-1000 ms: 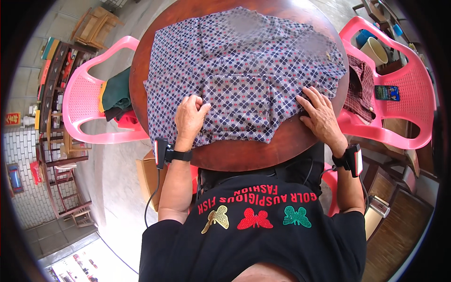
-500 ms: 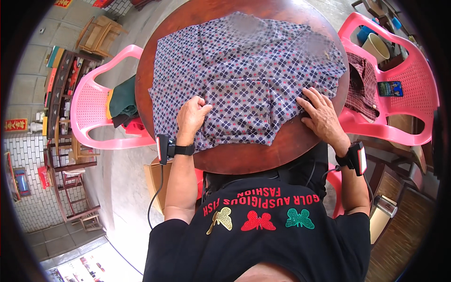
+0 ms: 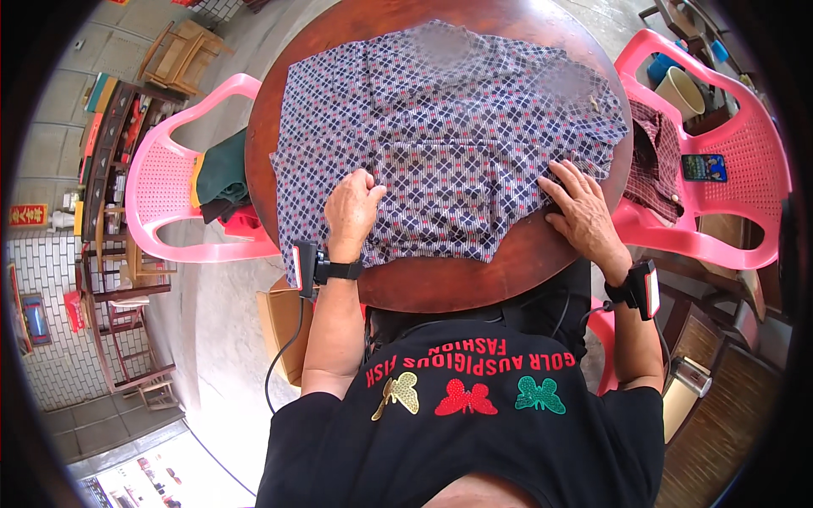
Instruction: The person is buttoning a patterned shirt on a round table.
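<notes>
A blue, white and red patterned cloth (image 3: 339, 110) lies spread over a round brown wooden table (image 3: 406, 292). On its near part sits a squarish layer of the same fabric (image 3: 436, 190), like a pocket or folded panel. My left hand (image 3: 351, 212) rests at the left edge of that layer, fingers curled and thumb against them, closed on the fabric. To the right, my right hand (image 3: 584, 212) lies with fingers stretched and apart, its fingertips on the cloth's right near edge and the thumb by the bare wood. Wrinkles run across the cloth's far right part.
Pink plastic chairs stand at the left (image 3: 152, 186) and right (image 3: 745, 161) of the table. Dark green folded clothing (image 3: 224, 169) lies on the left one; a checked garment (image 3: 660, 152) and a phone (image 3: 705, 168) are on the right. A cardboard box (image 3: 288, 326) stands below the table.
My left hand has shifted slightly to the right, and the left edge of the squarish layer has moved a little with it. My right hand has stayed nearly in place.
</notes>
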